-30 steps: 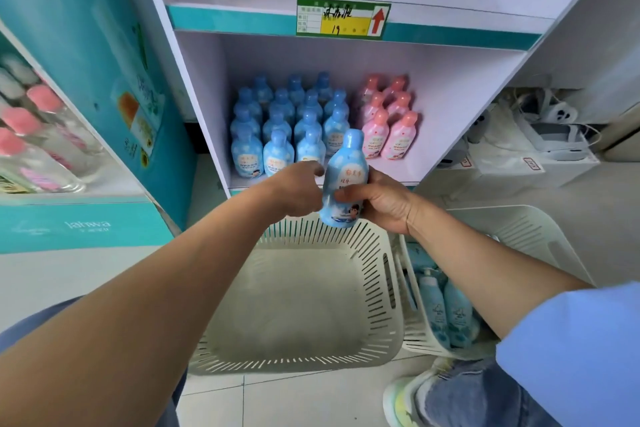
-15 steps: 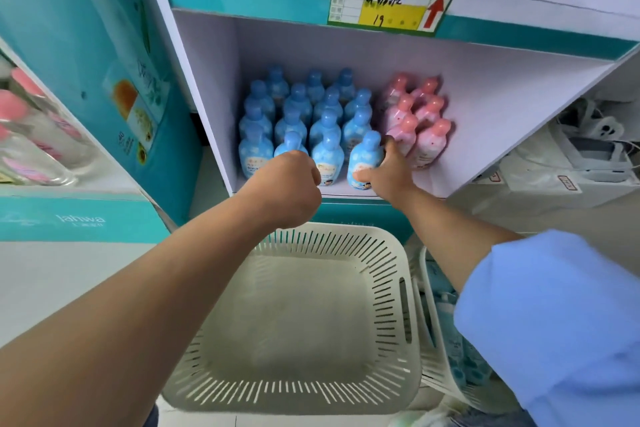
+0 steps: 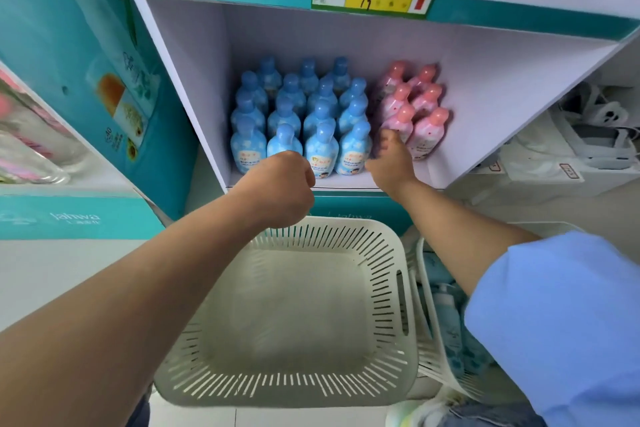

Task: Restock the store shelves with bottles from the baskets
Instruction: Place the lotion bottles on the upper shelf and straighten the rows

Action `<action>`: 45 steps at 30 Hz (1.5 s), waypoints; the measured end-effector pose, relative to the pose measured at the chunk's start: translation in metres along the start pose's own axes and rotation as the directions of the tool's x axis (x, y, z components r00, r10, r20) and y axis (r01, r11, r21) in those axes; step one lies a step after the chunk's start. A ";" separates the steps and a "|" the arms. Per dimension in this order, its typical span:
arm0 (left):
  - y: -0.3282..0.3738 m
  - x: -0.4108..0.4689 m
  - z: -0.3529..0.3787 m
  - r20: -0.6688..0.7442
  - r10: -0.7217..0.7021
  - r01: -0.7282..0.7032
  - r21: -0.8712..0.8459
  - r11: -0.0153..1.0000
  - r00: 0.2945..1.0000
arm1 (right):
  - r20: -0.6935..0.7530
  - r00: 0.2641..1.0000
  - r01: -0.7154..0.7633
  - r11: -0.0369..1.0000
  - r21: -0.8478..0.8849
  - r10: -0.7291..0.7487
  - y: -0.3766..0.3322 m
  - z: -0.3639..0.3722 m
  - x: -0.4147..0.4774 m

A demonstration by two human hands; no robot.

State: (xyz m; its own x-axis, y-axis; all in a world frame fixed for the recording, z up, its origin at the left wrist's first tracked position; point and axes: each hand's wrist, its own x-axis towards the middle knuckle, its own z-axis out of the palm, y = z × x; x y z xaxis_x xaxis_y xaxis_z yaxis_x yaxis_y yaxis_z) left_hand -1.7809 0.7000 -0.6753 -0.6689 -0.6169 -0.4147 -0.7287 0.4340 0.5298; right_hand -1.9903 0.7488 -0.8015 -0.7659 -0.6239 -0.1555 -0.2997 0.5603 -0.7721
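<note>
A person's right hand (image 3: 391,163) hovers at the front of the shelf (image 3: 485,87), between the end blue bottle (image 3: 353,152) of the front row and the pink bottles (image 3: 427,132). Its fingers are too blurred to tell whether they grip or touch either. The left hand (image 3: 282,189), curled into a fist with nothing visible in it, hangs over the empty basket (image 3: 311,234). More bottles (image 3: 450,319) wait upright in the right basket (image 3: 424,291), below and nearer the right arm, half hidden by a sleeve (image 3: 554,322).

White shelf (image 3: 438,172) with upright blue bottles (image 3: 320,121) beside pink bottles (image 3: 427,130)
</note>
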 end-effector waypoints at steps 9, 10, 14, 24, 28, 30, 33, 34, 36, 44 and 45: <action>0.022 -0.012 0.086 0.242 0.176 -0.180 -0.005 0.984 0.954 | 0.195 0.979 -0.014 0.979 -0.205 0.055 0.014 -0.078 -0.069; 0.028 -0.014 0.102 0.278 0.189 -0.195 -0.005 0.981 0.942 | 0.215 0.973 -0.041 0.976 -0.212 0.088 0.022 -0.088 -0.079; 0.054 -0.020 0.150 0.383 0.229 -0.264 0.040 0.964 0.895 | 0.230 0.952 -0.138 0.955 -0.262 0.200 0.064 -0.121 -0.117; 0.078 -0.009 0.235 0.440 0.087 -0.288 0.415 0.863 0.894 | 0.298 0.895 -0.220 0.911 -0.349 0.331 0.118 -0.138 -0.122; 0.080 0.000 0.238 0.388 0.044 -0.247 0.491 0.836 0.921 | 0.310 0.903 -0.191 0.924 -0.332 0.298 0.106 -0.130 -0.116; 0.076 0.001 0.235 0.387 0.068 -0.274 0.508 0.816 0.920 | 0.339 0.897 -0.154 0.918 -0.365 0.285 0.101 -0.126 -0.116; 0.063 -0.003 0.230 0.379 0.099 -0.304 0.532 0.790 0.920 | 0.380 0.885 -0.104 0.910 -0.402 0.269 0.089 -0.123 -0.116; 0.055 -0.005 0.226 0.372 0.102 -0.304 0.540 0.785 0.923 | 0.388 0.884 -0.092 0.911 -0.402 0.261 0.084 -0.120 -0.117; 0.040 -0.010 0.217 0.359 0.104 -0.302 0.553 0.776 0.927 | 0.397 0.885 -0.068 0.913 -0.402 0.241 0.077 -0.118 -0.119; -0.061 -0.050 0.149 0.312 -0.030 -0.172 0.599 0.782 0.950 | 0.488 0.847 0.071 0.865 -0.497 0.211 0.060 -0.093 -0.145; -0.076 -0.054 0.139 0.300 -0.056 -0.146 0.609 0.780 0.952 | 0.499 0.839 0.082 0.858 -0.508 0.215 0.060 -0.090 -0.148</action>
State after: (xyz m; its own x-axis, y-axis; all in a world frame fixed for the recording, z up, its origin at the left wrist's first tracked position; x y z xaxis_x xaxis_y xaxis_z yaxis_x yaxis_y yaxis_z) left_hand -1.7098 0.7922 -0.7958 -0.6406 -0.4144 -0.6465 -0.5598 0.8283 0.0237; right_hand -1.9463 0.9242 -0.7693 -0.4234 -0.6752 -0.6040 -0.6090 0.7058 -0.3620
